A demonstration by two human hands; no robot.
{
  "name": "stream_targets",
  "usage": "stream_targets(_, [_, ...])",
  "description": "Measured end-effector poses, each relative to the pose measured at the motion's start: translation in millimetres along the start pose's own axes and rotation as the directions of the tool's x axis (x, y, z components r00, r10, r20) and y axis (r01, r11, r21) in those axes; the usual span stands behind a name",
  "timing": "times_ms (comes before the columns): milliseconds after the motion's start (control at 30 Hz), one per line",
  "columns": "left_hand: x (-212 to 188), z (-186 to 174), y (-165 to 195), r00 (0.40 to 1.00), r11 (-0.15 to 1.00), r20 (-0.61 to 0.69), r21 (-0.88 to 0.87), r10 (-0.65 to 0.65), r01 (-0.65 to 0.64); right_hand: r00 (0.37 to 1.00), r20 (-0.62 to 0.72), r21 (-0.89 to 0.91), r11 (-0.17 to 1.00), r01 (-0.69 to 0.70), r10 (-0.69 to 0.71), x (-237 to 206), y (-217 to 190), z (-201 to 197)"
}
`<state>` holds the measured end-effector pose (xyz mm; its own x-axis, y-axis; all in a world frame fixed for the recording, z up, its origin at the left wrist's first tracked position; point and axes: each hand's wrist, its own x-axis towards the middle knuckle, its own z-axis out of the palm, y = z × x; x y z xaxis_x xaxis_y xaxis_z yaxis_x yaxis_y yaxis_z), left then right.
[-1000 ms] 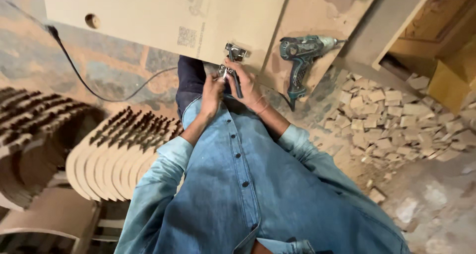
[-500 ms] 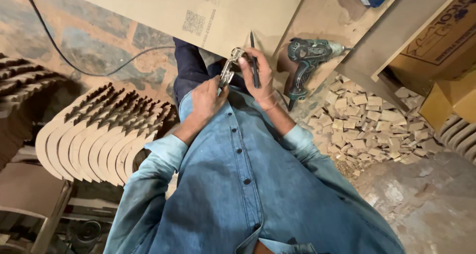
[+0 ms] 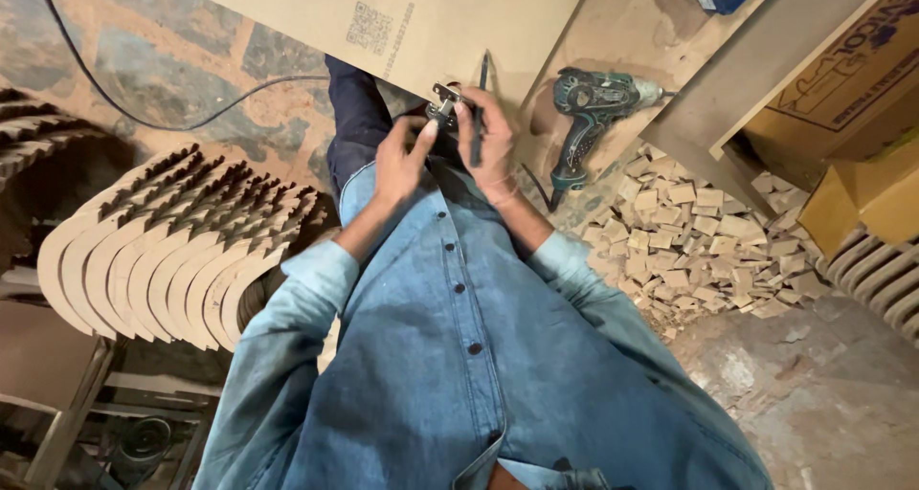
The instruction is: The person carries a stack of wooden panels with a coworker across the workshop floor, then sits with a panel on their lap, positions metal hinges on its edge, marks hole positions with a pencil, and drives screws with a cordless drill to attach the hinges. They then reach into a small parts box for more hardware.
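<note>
Your 2 hands meet over 1 small metal hinge (image 3: 443, 104) at the edge of the board (image 3: 287, 11): left hand (image 3: 400, 160) pinching it, right hand (image 3: 490, 136) gripping it plus 1 dark pencil (image 3: 478, 117). 1 teal drill (image 3: 586, 117) lies just beside.

Faded light-blue denim shirt (image 3: 459, 356), long-sleeved, buttoned down the front with small dark round buttons along a stitched placket. Sleeves (image 3: 278, 356) reaching to the forearms, cuffs pushed back from the wrists, cloth creased and washed paler at the folds. Dark navy trousers (image 3: 356, 122) below the hem. Left hand (image 3: 400, 160) and right hand (image 3: 490, 136) bare, no gloves.
</note>
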<state>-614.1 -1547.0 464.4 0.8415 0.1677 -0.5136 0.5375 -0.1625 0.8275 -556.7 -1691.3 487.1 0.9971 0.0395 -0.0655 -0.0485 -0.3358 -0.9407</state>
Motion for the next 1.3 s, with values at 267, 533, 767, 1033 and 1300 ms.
stream_targets(267, [22, 13, -18, 0.997, 0.993, 0.052, 0.107, -0.058, 0.052, 0.976, 0.047, -0.531, 0.822, 0.204, -0.212, 12, -17, -9])
stream_targets(533, [16, 17, -21, 0.996, 0.997, 0.056, -0.005, -0.075, 0.075, 0.92, 0.241, -0.556, 0.733, 0.392, -0.31, -2, 4, -17])
stream_targets(767, [17, 17, -23, 0.998, 0.998, 0.036, -0.011, -0.06, 0.061, 0.908, 0.281, -0.596, 0.685, 0.419, -0.311, -10, 19, -18])
stream_targets(1033, [24, 14, -23, 0.987, 0.992, 0.1, -0.004, -0.129, 0.13, 0.92, 0.266, -0.62, 0.68, 0.392, -0.288, -14, 21, -14])
stream_targets(1300, [43, 11, -12, 0.987, 0.997, 0.141, -0.026, 0.08, -0.077, 0.93, 0.255, -0.615, 0.699, 0.366, -0.263, -14, 21, -16])
